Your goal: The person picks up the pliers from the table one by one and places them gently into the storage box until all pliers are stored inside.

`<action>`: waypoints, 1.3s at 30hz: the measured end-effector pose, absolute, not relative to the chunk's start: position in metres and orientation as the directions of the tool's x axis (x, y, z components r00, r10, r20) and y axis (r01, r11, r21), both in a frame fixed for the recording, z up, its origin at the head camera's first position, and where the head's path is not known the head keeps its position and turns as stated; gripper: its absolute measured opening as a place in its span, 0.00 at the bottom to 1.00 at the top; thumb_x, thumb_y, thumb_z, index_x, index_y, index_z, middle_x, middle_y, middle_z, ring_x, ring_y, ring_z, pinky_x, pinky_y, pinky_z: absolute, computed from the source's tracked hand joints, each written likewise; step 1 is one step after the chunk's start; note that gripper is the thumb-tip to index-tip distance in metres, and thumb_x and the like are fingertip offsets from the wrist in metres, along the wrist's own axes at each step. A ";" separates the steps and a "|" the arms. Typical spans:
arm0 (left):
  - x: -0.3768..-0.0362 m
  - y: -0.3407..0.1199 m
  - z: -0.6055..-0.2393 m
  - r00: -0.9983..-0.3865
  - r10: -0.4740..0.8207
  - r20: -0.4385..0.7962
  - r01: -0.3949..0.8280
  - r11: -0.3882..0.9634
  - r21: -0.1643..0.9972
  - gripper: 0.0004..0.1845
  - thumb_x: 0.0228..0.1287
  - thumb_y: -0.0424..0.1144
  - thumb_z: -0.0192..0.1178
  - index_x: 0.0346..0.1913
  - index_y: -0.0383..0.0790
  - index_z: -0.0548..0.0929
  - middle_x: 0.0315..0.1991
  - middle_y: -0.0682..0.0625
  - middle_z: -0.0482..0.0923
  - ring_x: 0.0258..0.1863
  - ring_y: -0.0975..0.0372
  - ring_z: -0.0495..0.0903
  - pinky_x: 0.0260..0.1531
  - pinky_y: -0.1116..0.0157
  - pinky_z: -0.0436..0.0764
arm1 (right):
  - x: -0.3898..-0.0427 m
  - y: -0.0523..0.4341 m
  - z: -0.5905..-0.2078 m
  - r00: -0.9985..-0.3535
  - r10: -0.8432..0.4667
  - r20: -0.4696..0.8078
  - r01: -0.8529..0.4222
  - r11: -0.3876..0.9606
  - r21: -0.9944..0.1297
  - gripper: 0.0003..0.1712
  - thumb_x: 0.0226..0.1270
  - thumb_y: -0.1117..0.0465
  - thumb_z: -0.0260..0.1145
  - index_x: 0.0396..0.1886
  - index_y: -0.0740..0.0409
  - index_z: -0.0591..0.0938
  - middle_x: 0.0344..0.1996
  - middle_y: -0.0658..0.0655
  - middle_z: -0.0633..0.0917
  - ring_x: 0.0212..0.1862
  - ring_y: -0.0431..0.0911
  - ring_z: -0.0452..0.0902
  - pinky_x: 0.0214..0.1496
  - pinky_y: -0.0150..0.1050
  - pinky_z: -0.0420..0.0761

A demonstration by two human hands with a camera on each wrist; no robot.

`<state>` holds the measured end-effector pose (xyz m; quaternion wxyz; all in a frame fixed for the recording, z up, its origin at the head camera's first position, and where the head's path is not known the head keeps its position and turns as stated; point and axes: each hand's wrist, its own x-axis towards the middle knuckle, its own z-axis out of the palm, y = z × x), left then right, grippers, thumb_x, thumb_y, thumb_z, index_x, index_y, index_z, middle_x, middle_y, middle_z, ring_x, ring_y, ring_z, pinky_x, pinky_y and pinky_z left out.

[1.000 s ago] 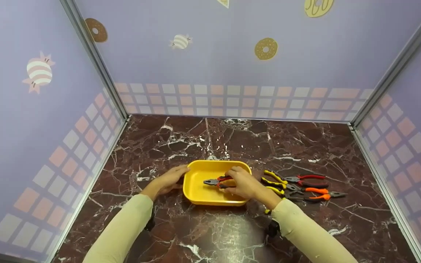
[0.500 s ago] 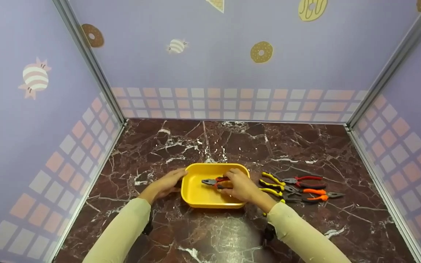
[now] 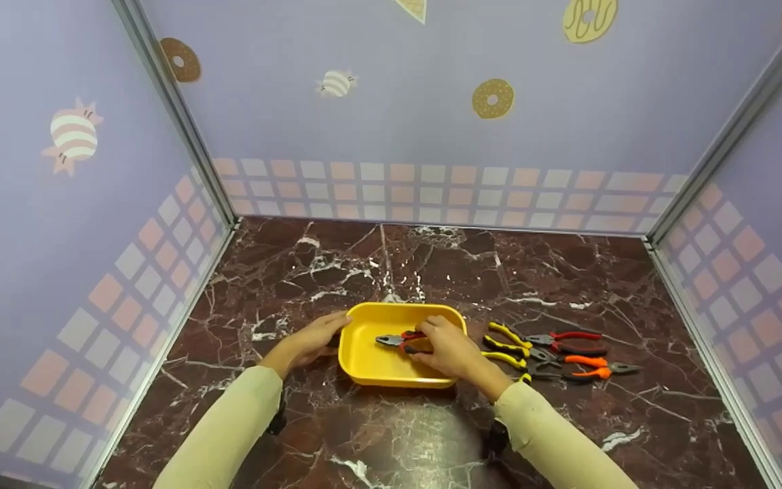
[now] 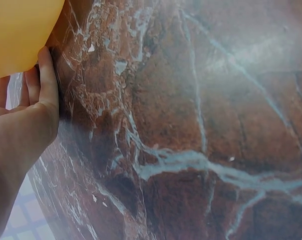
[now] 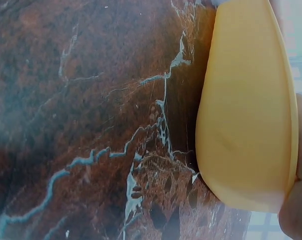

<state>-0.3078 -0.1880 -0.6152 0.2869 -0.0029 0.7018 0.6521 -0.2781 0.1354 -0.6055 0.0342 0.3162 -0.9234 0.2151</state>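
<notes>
A yellow plastic bin (image 3: 364, 378) stands on the dark red marbled table, with its side wall (image 5: 246, 115) filling much of the right wrist view. My right hand (image 3: 451, 348) reaches over the right rim and grips pliers (image 3: 391, 340) by their red and black handles. Their grey head points left, low inside the bin; the handle ends are hidden under my hand. At the bin's left side, my left hand (image 3: 311, 341) touches the outer wall with extended fingers. Those fingers (image 4: 49, 82) lie along the bin in the left wrist view.
Right of the bin lies a group of several pliers, overlapping one another: yellow-and-black handled pliers (image 3: 510, 331), red-handled pliers (image 3: 575, 335) and orange-handled pliers (image 3: 591, 372). My right forearm passes close in front of them. Patterned lilac panels (image 3: 404, 122) wall in the table's back and sides.
</notes>
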 end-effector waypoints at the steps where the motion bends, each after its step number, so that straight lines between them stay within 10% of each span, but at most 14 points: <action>1: -0.308 -0.186 -0.615 -0.834 0.377 -0.403 -0.376 0.145 0.915 0.31 0.87 0.49 0.49 0.83 0.39 0.63 0.70 0.39 0.75 0.62 0.52 0.81 0.61 0.49 0.85 | -0.278 0.136 -0.605 -0.798 -0.567 0.205 -0.600 0.709 -0.371 0.27 0.63 0.51 0.82 0.54 0.61 0.85 0.47 0.58 0.83 0.51 0.54 0.81 0.56 0.51 0.85; 39: -0.305 -0.187 -0.618 -0.852 0.356 -0.383 -0.350 0.155 0.924 0.31 0.86 0.51 0.50 0.82 0.39 0.64 0.72 0.37 0.73 0.61 0.52 0.81 0.62 0.49 0.84 | -0.276 0.128 -0.608 -0.828 -0.555 0.076 -0.554 0.790 -0.264 0.27 0.57 0.44 0.83 0.52 0.50 0.86 0.46 0.49 0.84 0.50 0.48 0.81 0.50 0.49 0.87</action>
